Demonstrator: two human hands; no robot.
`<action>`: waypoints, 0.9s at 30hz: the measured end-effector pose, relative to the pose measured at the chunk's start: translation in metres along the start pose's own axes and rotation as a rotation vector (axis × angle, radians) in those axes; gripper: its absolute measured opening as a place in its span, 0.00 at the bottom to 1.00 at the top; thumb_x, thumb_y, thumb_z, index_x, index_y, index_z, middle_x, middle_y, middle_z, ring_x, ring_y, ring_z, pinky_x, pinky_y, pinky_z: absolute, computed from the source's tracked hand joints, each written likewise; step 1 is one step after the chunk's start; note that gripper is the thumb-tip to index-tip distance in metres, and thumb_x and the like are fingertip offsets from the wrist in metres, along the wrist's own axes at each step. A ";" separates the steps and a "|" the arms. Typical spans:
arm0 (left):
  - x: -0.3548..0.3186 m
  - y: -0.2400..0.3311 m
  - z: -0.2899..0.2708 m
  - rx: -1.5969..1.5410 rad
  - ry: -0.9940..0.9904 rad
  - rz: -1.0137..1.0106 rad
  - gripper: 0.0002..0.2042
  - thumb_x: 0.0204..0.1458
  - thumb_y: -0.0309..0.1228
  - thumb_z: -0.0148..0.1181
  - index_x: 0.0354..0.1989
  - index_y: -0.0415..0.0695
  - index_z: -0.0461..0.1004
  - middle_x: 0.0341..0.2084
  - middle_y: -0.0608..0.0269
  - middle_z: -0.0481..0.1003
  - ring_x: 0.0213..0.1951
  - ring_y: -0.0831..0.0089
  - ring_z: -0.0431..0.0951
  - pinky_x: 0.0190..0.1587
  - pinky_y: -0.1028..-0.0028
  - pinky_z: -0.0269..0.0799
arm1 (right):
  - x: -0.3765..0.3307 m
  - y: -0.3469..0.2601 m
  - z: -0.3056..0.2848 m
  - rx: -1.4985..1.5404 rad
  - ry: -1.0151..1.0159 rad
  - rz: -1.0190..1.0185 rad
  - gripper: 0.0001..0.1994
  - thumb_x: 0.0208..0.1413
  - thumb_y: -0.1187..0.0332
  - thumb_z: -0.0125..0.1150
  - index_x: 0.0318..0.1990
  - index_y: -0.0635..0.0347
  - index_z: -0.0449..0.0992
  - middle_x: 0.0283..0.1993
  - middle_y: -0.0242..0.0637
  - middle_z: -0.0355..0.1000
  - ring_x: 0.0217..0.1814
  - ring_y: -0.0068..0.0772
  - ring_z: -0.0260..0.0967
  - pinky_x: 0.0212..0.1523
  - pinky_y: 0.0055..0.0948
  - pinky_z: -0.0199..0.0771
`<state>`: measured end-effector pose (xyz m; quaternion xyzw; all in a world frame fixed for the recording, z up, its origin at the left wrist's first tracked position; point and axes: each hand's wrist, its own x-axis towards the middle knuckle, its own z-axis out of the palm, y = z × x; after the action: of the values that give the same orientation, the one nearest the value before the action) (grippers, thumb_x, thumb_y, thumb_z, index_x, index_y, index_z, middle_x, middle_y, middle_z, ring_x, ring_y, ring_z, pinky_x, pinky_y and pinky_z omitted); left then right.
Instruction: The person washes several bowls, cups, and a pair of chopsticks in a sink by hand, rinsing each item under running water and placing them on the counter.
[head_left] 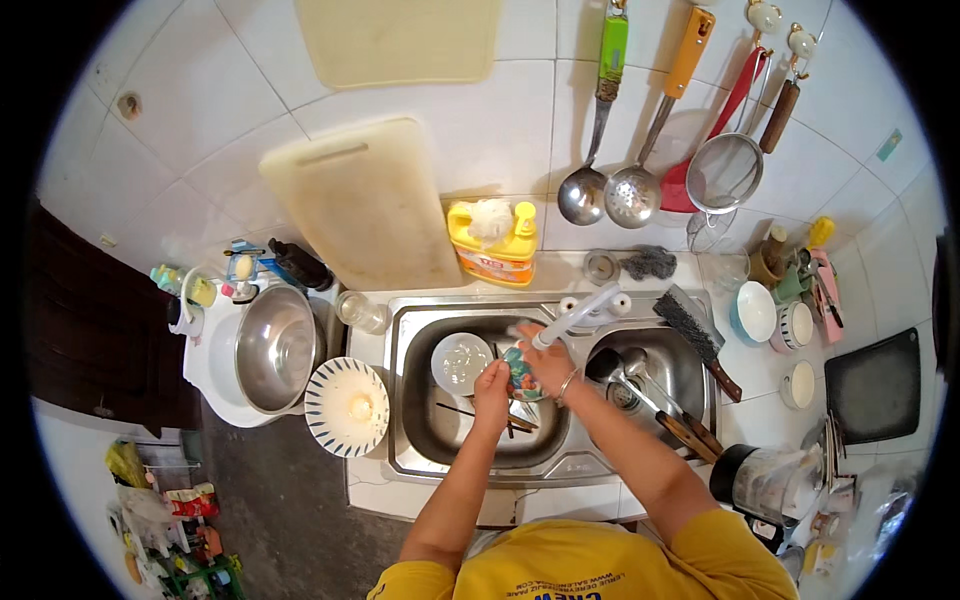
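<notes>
Stainless steel is forming a double sink (393,400) in the white tabletop (372,485), and a colourful patterned dish (522,374) is staying over the right side of its left basin. The left hand (493,388) is grasping the dish's left rim in a curled grip. The right hand (550,368) is touching the other side beneath the white tap (578,317); I cannot tell whether its blurred grip is clenched. A pale bowl (462,364) is resting toward the basin's back-left corner; chopsticks (456,410) are lying nearer the front edge.
</notes>
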<state>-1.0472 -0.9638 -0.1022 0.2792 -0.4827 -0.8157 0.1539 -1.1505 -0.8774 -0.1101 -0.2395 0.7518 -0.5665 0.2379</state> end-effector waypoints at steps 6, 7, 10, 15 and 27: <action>0.003 0.001 0.004 -0.553 0.194 -0.348 0.12 0.57 0.28 0.34 0.38 0.40 0.68 0.33 0.58 0.71 0.34 0.71 0.71 0.38 0.69 0.69 | -0.078 -0.029 0.034 -0.600 0.219 -0.261 0.24 0.48 0.68 0.49 0.56 0.61 0.59 0.62 0.53 0.47 0.63 0.52 0.46 0.61 0.42 0.45; 0.001 -0.005 -0.005 -0.602 0.139 -0.368 0.16 0.58 0.29 0.29 0.47 0.40 0.65 0.42 0.54 0.69 0.42 0.63 0.71 0.45 0.61 0.68 | -0.082 -0.022 0.035 -0.563 0.232 -0.257 0.25 0.48 0.68 0.49 0.56 0.62 0.59 0.62 0.52 0.46 0.63 0.52 0.45 0.61 0.42 0.46; -0.012 -0.007 -0.008 -0.770 0.173 -0.419 0.18 0.59 0.32 0.28 0.52 0.41 0.61 0.46 0.56 0.68 0.45 0.62 0.70 0.46 0.61 0.67 | -0.073 -0.004 0.029 -0.269 0.351 -0.245 0.24 0.47 0.71 0.49 0.55 0.63 0.59 0.61 0.52 0.48 0.62 0.53 0.47 0.61 0.41 0.48; -0.011 -0.021 -0.019 -0.685 0.074 -0.316 0.18 0.59 0.34 0.29 0.53 0.41 0.59 0.49 0.55 0.65 0.49 0.60 0.68 0.50 0.58 0.65 | -0.044 -0.023 0.004 -0.392 0.184 -0.321 0.17 0.49 0.70 0.50 0.47 0.68 0.66 0.48 0.53 0.63 0.54 0.53 0.56 0.57 0.38 0.54; -0.017 0.004 -0.003 -0.405 0.072 -0.095 0.12 0.57 0.29 0.39 0.45 0.37 0.64 0.37 0.60 0.71 0.38 0.70 0.73 0.39 0.69 0.72 | -0.062 -0.043 0.004 -0.577 0.375 -0.445 0.18 0.44 0.72 0.52 0.46 0.66 0.68 0.52 0.48 0.62 0.57 0.50 0.54 0.58 0.43 0.52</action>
<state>-1.0317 -0.9586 -0.0941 0.2940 -0.2893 -0.8919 0.1853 -1.0959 -0.8519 -0.0648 -0.3457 0.8399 -0.4040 -0.1087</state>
